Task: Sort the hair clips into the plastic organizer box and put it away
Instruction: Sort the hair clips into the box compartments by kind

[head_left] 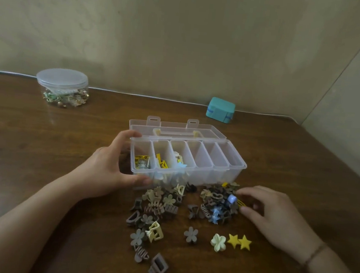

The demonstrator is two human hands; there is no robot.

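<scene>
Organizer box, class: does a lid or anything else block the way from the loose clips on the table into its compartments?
Nothing visible does. The organizer box has its lid folded back behind it, leaving the compartments uncovered, and the loose clips lie just in front. The left hand grips its end; the right hand reaches into the clips.
</scene>
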